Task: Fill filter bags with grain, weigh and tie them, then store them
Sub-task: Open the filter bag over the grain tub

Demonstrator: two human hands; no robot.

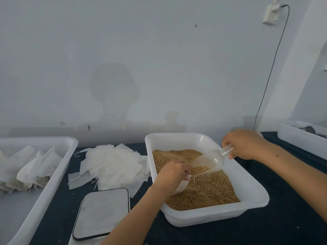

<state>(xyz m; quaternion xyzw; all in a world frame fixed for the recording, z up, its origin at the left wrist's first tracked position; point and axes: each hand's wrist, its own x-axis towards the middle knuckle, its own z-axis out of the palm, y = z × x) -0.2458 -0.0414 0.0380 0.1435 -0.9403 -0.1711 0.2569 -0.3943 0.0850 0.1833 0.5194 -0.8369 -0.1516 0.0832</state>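
The right hand (243,145) grips the handle of a clear plastic scoop (209,160), fingers curled round it, and holds it tilted over the white tub (251,197) of golden grain (208,190). A little grain lies in the scoop's lower lip. The left hand (174,171) is curled round the mouth of a white filter bag (182,187), pinching it just under the scoop's lip; the bag hangs down onto the grain and most of it is hidden behind the hand and wrist. The tub stands on the dark tabletop (265,232), right of centre. To its left, touching its wall, a loose heap of empty bags (113,165) with drawstrings is spread on the tabletop. In front of that heap sits a flat scale (103,212) with a pale plate and black edge. At the far left a second white tub (53,174) holds a row of filled bags (30,171) lying side by side. Another white tray (300,137) stands at the far right, by the wall, and a thin cable (270,71) runs up to a socket.
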